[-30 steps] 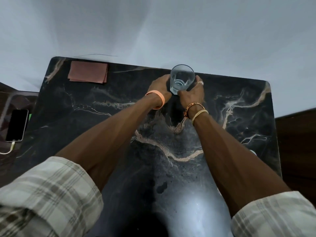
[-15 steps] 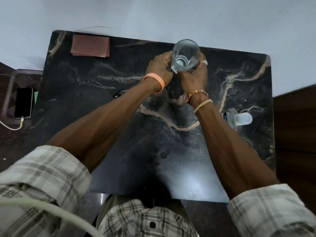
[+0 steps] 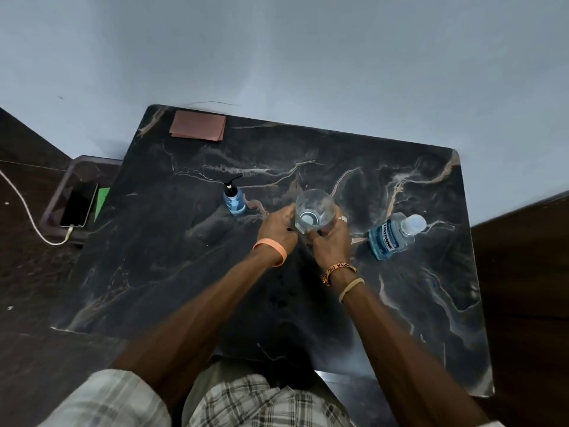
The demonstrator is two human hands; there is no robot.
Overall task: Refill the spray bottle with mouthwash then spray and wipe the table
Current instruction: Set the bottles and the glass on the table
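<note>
Both forearms reach out over the dark marbled worktop, wrists close together. The left hand and right hand cup a clear glass between them, fingers curled round its lower sides. The mouthwash bottle stands just beside the right hand at 3 o'clock. The spray bottle stands near the left hand at 10 o'clock. A folded brown cloth lies in the far 11 o'clock corner.

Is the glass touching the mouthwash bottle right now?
Apart. The head view shows a strip of bare table between the glass and the mouthwash bottle.
</note>
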